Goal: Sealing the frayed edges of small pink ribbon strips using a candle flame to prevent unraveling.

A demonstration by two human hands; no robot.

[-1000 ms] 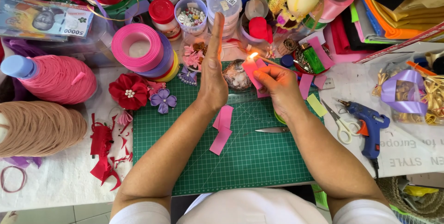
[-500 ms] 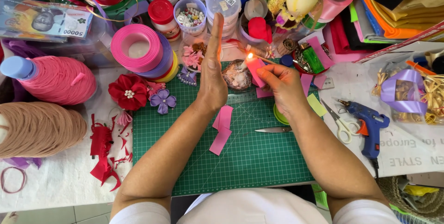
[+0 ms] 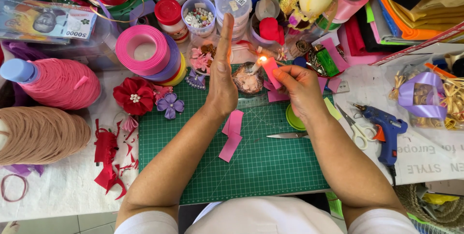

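Observation:
My right hand (image 3: 299,89) pinches a small pink ribbon piece (image 3: 270,71) and holds its edge at the flame of a short lit candle (image 3: 255,65) standing in a wax-crusted dish (image 3: 247,80). My left hand (image 3: 222,70) stands flat and upright just left of the flame, fingers together, holding nothing. Two more pink ribbon pieces (image 3: 232,135) lie on the green cutting mat (image 3: 261,166) below my left wrist.
Scissors (image 3: 338,130) and a blue glue gun (image 3: 384,127) lie at the right. Pink ribbon spools (image 3: 145,50), fabric flowers (image 3: 135,96), yarn cones (image 3: 53,82) and red scraps (image 3: 108,156) sit at the left. Jars and bead tubs (image 3: 199,14) crowd the back.
The pink ribbon piece in my right hand has shifted slightly at the flame. Both hands otherwise keep their places.

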